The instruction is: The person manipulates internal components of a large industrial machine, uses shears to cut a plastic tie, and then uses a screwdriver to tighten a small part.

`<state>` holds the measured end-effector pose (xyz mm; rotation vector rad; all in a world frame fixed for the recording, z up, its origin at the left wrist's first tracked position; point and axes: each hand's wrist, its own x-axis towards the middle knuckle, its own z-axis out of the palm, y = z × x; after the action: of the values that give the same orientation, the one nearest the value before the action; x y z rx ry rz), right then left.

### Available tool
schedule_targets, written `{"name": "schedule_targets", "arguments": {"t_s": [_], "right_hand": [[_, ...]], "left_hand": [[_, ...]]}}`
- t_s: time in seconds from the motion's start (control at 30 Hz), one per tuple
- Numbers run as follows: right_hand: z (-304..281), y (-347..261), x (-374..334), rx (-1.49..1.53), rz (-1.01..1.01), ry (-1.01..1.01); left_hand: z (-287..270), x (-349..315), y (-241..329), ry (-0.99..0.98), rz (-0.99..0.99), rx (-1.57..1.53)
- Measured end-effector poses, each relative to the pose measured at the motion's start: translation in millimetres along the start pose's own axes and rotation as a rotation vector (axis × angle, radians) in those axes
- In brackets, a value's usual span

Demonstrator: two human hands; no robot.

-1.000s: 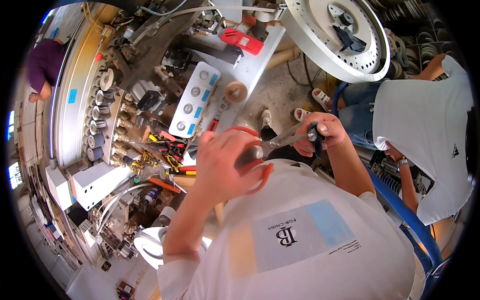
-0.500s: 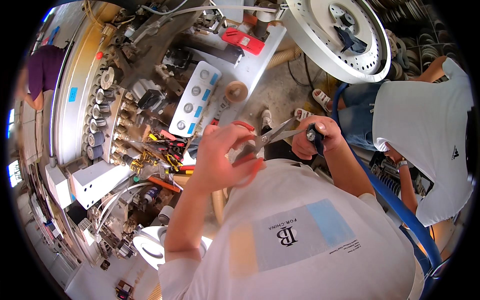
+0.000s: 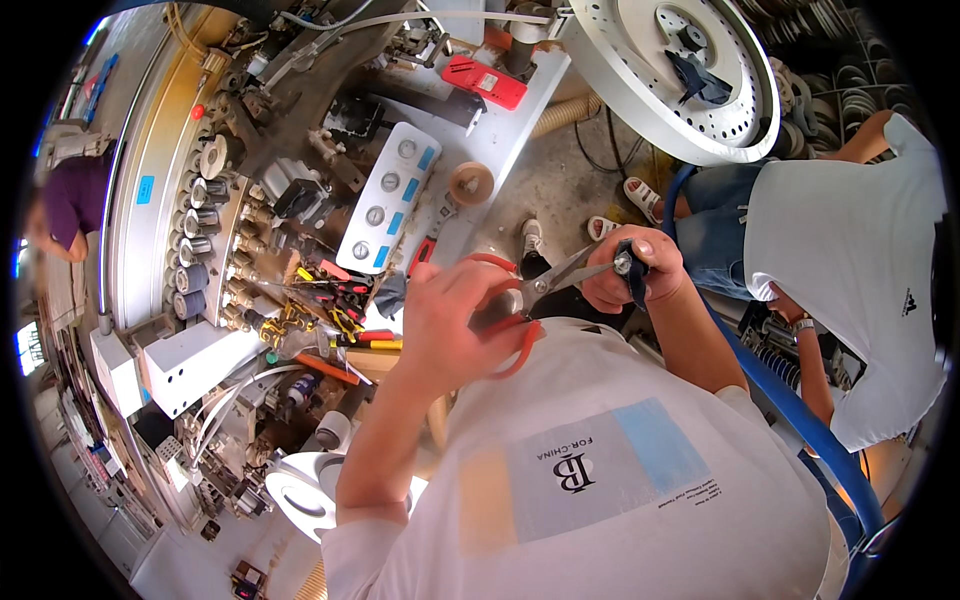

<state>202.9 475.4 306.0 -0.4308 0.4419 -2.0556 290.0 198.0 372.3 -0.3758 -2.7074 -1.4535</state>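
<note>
My left hand (image 3: pixel 445 325) has its fingers in the loops of red-handled scissors (image 3: pixel 541 287). The scissor blades are spread apart and point at my right hand (image 3: pixel 630 270). Closed in that hand is a dark bundle of cloth-like material (image 3: pixel 637 283) with a pale, shiny end. The lower blade's tip lies close beside this bundle; whether they touch I cannot tell. Both hands are held up in front of my white shirt.
Left lies a machine bench with a white gauge panel (image 3: pixel 390 198), a red box (image 3: pixel 485 82), a round brown bowl (image 3: pixel 471 184) and several hand tools (image 3: pixel 335 300). A large white perforated wheel (image 3: pixel 680 80) stands ahead. A co-worker in a white shirt (image 3: pixel 850 250) stands right, past a blue hose (image 3: pixel 765 375).
My left hand and the scissors have shifted slightly right, bringing the blades nearer the dark bundle. The right hand has barely moved. A person in purple at far left has moved slightly.
</note>
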Motion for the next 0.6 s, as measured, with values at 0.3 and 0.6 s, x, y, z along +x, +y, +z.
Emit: {"name": "schedule_targets", "arguments": {"t_s": [0.3, 0.6], "right_hand": [[0.7, 6.9, 3.6, 0.052, -0.023, -0.088], [-8.5, 26.1, 7.0, 0.171, 0.024, -0.043]], "left_hand": [[10.9, -5.2, -5.1, -0.053, -0.066, -0.100], [18.3, -13.8, -12.6, -0.117, -0.235, -0.605]]}}
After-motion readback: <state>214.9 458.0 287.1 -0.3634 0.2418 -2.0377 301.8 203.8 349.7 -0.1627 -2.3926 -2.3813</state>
